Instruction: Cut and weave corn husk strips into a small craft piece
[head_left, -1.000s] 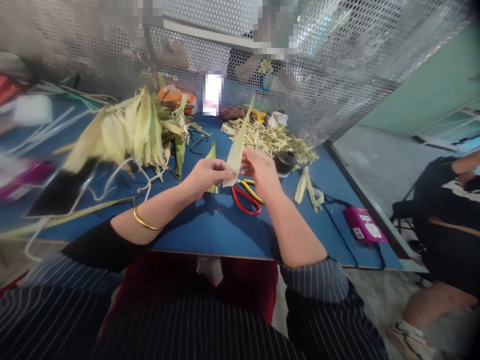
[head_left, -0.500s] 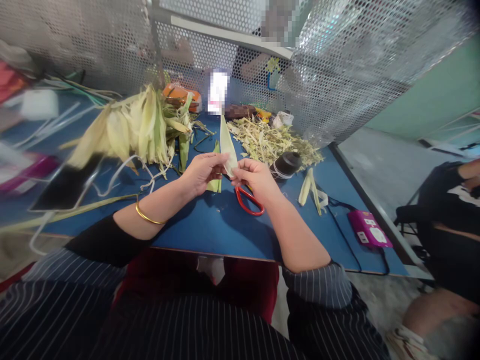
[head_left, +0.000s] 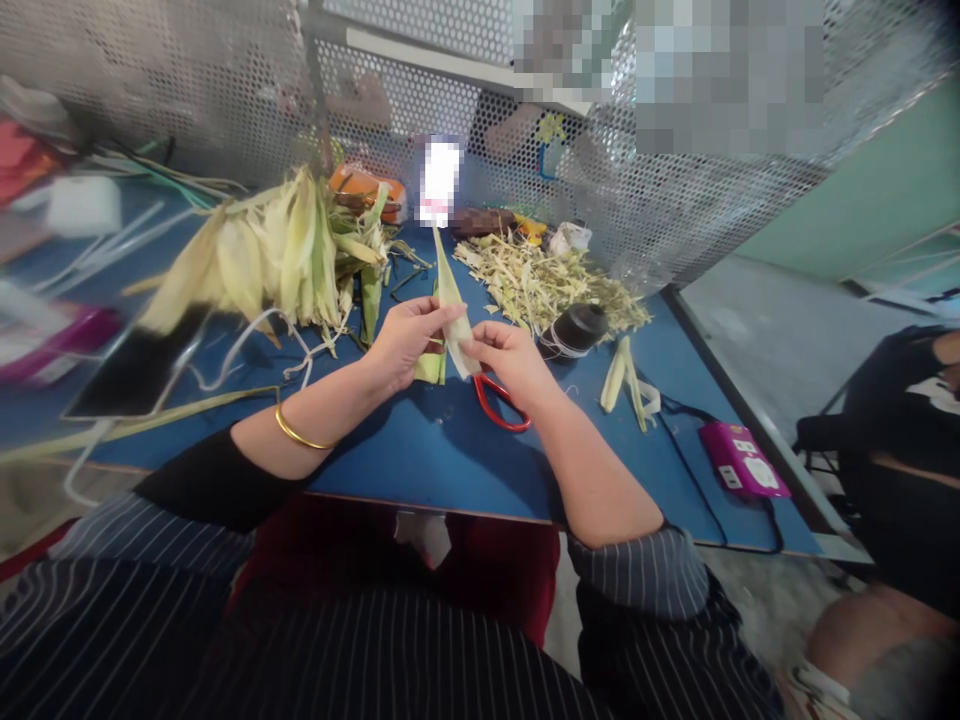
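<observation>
A pale corn husk [head_left: 453,290] stands between my hands, its narrow tip pointing away from me and its wide end toward me. My left hand [head_left: 409,340] pinches the husk's left side between thumb and fingers. On the other edge, lower down, the thumb and fingers of my right hand [head_left: 510,360] are closed on the husk too. Red-handled scissors [head_left: 501,408] lie on the blue table just under my right hand, their blades hidden. A greener husk piece [head_left: 430,368] rests on the table beneath my left hand, partly covered by it.
A heap of whole husks [head_left: 277,250] lies at the left, near a dark tablet-like slab [head_left: 139,365]. Husk scraps [head_left: 532,275] pile up behind a black thread spool [head_left: 576,325]. At the right are husk strips [head_left: 616,375] and a purple packet [head_left: 742,460]. A perforated metal screen [head_left: 442,75] stands behind.
The husk's wide end now reaches lower, showing below my right fingers. Its tip leans slightly further left. My hands stay close together in nearly the same place.
</observation>
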